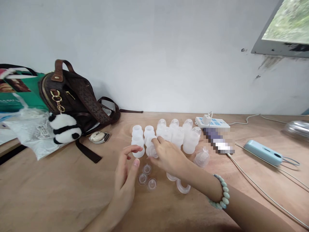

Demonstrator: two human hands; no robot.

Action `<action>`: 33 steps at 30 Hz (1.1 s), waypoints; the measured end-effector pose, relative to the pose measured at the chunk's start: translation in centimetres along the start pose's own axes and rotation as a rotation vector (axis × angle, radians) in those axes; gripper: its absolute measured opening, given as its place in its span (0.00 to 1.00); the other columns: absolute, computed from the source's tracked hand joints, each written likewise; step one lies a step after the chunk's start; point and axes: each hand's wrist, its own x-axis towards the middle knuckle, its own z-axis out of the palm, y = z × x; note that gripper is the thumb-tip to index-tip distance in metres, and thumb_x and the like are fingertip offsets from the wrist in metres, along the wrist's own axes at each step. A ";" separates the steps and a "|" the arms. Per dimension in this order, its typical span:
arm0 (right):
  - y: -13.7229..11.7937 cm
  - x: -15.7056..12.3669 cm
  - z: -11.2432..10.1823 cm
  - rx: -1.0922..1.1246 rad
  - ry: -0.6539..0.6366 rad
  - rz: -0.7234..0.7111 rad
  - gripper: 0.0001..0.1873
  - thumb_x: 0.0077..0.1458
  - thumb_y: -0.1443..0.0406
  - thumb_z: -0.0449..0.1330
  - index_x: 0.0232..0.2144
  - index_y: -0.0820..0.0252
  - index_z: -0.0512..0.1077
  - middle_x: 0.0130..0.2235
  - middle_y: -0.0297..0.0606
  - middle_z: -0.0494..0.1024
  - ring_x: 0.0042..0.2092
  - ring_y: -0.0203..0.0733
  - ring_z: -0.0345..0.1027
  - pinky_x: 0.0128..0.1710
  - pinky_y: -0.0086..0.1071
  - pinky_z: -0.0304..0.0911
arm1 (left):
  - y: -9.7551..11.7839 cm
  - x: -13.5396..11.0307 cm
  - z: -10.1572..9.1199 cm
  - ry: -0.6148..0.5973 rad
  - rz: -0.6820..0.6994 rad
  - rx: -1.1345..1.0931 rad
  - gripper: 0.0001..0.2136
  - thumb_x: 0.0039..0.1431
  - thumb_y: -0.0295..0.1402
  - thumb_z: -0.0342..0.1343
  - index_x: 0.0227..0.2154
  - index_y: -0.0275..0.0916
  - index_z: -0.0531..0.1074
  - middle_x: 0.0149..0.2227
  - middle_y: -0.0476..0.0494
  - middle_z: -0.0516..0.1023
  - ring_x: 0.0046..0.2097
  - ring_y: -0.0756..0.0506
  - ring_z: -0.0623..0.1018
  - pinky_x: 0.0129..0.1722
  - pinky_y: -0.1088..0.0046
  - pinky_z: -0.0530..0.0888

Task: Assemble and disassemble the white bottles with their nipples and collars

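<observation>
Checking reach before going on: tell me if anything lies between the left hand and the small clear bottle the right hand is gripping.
Nothing visible does. The left hand is open beside the small clear bottle that the right hand grips; only bare table separates them.

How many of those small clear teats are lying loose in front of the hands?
3: one nearest the bottles, one left below it, one right below. The right hand may hide more.
</observation>
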 end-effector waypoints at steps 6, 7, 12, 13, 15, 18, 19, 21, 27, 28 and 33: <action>1.0 -2.0 -0.1 0.149 0.111 -0.025 0.18 0.58 0.64 0.64 0.47 0.62 0.64 0.46 0.48 0.75 0.40 0.52 0.76 0.33 0.42 0.70 | -0.2 0.1 0.1 -0.044 0.028 0.027 0.09 0.67 0.34 0.51 0.48 0.46 0.70 0.48 0.49 0.73 0.51 0.45 0.71 0.49 0.71 0.63; 1.4 -2.6 0.0 0.184 0.147 -0.035 0.18 0.57 0.65 0.65 0.46 0.61 0.64 0.46 0.47 0.75 0.39 0.51 0.75 0.34 0.42 0.71 | -0.2 0.1 0.1 -0.057 0.039 0.032 0.09 0.67 0.34 0.52 0.48 0.47 0.70 0.47 0.49 0.74 0.51 0.45 0.71 0.49 0.71 0.63; 3.7 -5.7 0.9 0.466 0.346 -0.133 0.17 0.56 0.69 0.65 0.43 0.55 0.63 0.45 0.39 0.75 0.39 0.43 0.75 0.36 0.37 0.74 | -0.4 0.2 0.2 -0.257 0.078 0.061 0.07 0.68 0.31 0.50 0.41 0.47 0.73 0.40 0.51 0.77 0.45 0.45 0.73 0.46 0.71 0.64; 4.1 -6.2 1.2 0.527 0.381 -0.155 0.17 0.57 0.68 0.64 0.45 0.54 0.63 0.45 0.39 0.75 0.40 0.43 0.75 0.37 0.36 0.74 | -0.4 0.2 0.2 -0.310 0.080 0.074 0.07 0.68 0.31 0.51 0.41 0.47 0.74 0.40 0.51 0.78 0.45 0.45 0.74 0.46 0.70 0.64; 4.4 -7.0 1.7 0.619 0.468 -0.213 0.15 0.59 0.65 0.64 0.45 0.53 0.63 0.45 0.39 0.76 0.43 0.42 0.76 0.38 0.34 0.75 | -0.3 0.0 0.4 -0.389 0.088 0.096 0.07 0.67 0.31 0.52 0.43 0.47 0.74 0.41 0.51 0.79 0.45 0.44 0.74 0.47 0.69 0.64; 4.1 -7.7 2.2 0.649 0.597 -0.308 0.13 0.61 0.60 0.63 0.43 0.55 0.64 0.45 0.42 0.78 0.45 0.42 0.76 0.41 0.33 0.75 | -0.1 -0.4 0.9 -0.457 0.093 0.061 0.08 0.65 0.31 0.56 0.45 0.47 0.75 0.42 0.49 0.79 0.45 0.44 0.74 0.48 0.68 0.64; 3.9 -7.9 2.2 0.626 0.616 -0.336 0.12 0.62 0.60 0.62 0.43 0.56 0.65 0.45 0.43 0.79 0.46 0.42 0.77 0.42 0.33 0.75 | 0.0 -0.5 1.1 -0.479 0.080 0.019 0.08 0.65 0.32 0.56 0.45 0.47 0.76 0.41 0.48 0.78 0.45 0.43 0.74 0.48 0.69 0.64; 3.5 -8.2 2.1 0.537 0.634 -0.403 0.09 0.64 0.62 0.60 0.45 0.59 0.67 0.45 0.46 0.80 0.46 0.42 0.77 0.43 0.32 0.75 | 0.2 -0.5 1.4 -0.536 0.010 -0.116 0.07 0.66 0.35 0.55 0.42 0.45 0.78 0.38 0.47 0.77 0.42 0.44 0.74 0.45 0.69 0.66; 2.8 -8.6 2.2 0.255 0.794 -0.560 0.08 0.65 0.75 0.54 0.41 0.64 0.72 0.45 0.50 0.81 0.43 0.41 0.76 0.41 0.33 0.75 | 0.2 -0.3 1.8 -0.630 -0.387 -0.525 0.14 0.60 0.45 0.62 0.30 0.40 0.81 0.30 0.48 0.73 0.31 0.49 0.69 0.32 0.76 0.66; 2.7 -8.6 2.3 0.248 0.809 -0.565 0.08 0.65 0.75 0.53 0.40 0.64 0.72 0.44 0.50 0.80 0.43 0.41 0.76 0.41 0.34 0.75 | 0.3 -0.3 1.8 -0.621 -0.436 -0.546 0.15 0.58 0.46 0.64 0.27 0.39 0.81 0.27 0.49 0.72 0.29 0.50 0.68 0.30 0.77 0.64; 2.7 -8.6 3.0 0.232 0.777 -0.546 0.08 0.64 0.75 0.55 0.39 0.64 0.73 0.45 0.49 0.80 0.44 0.41 0.75 0.43 0.33 0.75 | 0.9 -0.3 2.1 -0.575 -0.608 -0.575 0.15 0.51 0.46 0.69 0.25 0.37 0.81 0.21 0.51 0.69 0.24 0.53 0.61 0.24 0.80 0.61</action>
